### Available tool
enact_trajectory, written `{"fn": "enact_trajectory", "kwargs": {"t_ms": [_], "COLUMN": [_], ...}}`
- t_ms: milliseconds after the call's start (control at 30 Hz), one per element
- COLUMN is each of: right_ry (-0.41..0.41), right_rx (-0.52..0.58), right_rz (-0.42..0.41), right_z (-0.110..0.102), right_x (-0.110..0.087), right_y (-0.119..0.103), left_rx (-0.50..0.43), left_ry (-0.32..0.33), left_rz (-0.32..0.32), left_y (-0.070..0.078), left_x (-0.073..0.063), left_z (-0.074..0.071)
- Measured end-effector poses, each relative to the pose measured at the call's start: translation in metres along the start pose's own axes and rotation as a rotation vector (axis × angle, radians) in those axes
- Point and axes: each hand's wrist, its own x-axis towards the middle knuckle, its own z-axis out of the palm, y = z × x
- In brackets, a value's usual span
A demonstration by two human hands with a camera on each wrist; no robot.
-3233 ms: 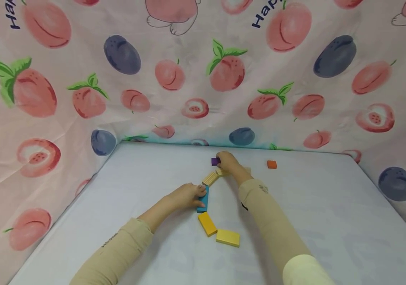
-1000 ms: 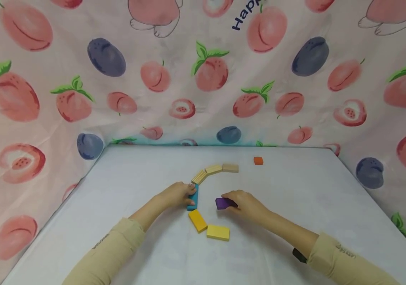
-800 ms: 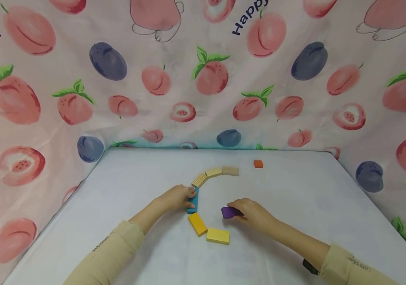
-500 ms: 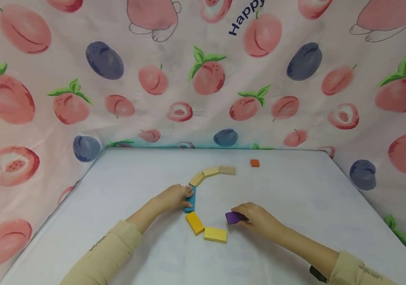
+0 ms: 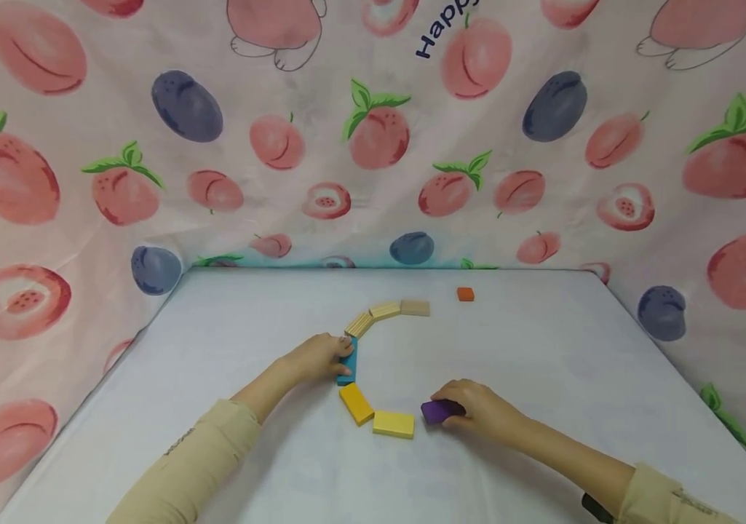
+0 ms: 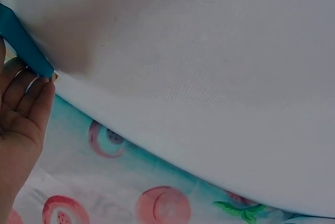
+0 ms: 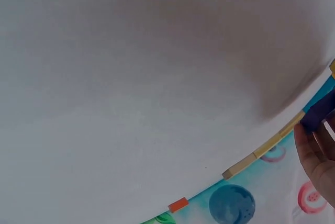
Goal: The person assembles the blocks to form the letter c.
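My left hand (image 5: 316,358) grips a blue block (image 5: 349,362) at the left side of a curved row of blocks. In the left wrist view its fingers lie along the lower edge of that blue block (image 6: 26,45). A purple block (image 5: 439,412) is pinched in my right hand (image 5: 485,411), just right of the yellow block (image 5: 394,423). Between blue and yellow lies an orange-yellow block (image 5: 356,404). Beyond the blue one, three plain wooden blocks (image 5: 385,311) bend away to the right. The right wrist view shows the purple block (image 7: 318,111) between thumb and fingers.
A small orange block (image 5: 466,294) sits alone near the back of the white table (image 5: 530,335). A fruit-print cloth (image 5: 320,94) hangs behind and at the sides. A dark object (image 5: 597,507) shows at the right wrist.
My right hand has carried the purple block from the far wooden blocks toward me, down beside the yellow block. My left hand stays on the blue block. The head view has shifted slightly.
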Motion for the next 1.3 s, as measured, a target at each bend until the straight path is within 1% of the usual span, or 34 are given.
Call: {"fn": "enact_trajectory", "kwargs": {"t_ms": [167,267,333,567,733,1000,1300], "right_ry": [-0.037,-0.055,-0.067,-0.099,-0.103,-0.111,-0.150], "right_rx": [0.015,0.032,0.048,0.062,0.051,0.041,0.021], "right_rz": [-0.016,-0.016,-0.006,-0.015,-0.013,-0.007,-0.024], "right_z": [0.002,0.002,0.003,0.008,0.009,0.007,0.005], "right_x": [-0.003,-0.004,-0.005,-0.006,-0.004,0.002,0.009], "right_y": [-0.002,-0.003,-0.003,0.000,-0.001,-0.003,-0.004], "left_rx": [-0.002,-0.006,-0.015,-0.029,-0.033,-0.025,-0.046], "left_ry": [-0.019,-0.014,-0.009,-0.031,-0.017,-0.016,-0.033], "left_rz": [-0.022,-0.034,-0.035,-0.035,-0.038,-0.030,-0.044], "left_y": [-0.002,-0.002,-0.001,0.000,-0.002,-0.003,-0.003], "left_x": [0.000,0.000,0.001,0.002,0.002,0.003,0.003], "left_z": [0.002,0.001,0.000,-0.001,0.000,-0.001,-0.001]}}
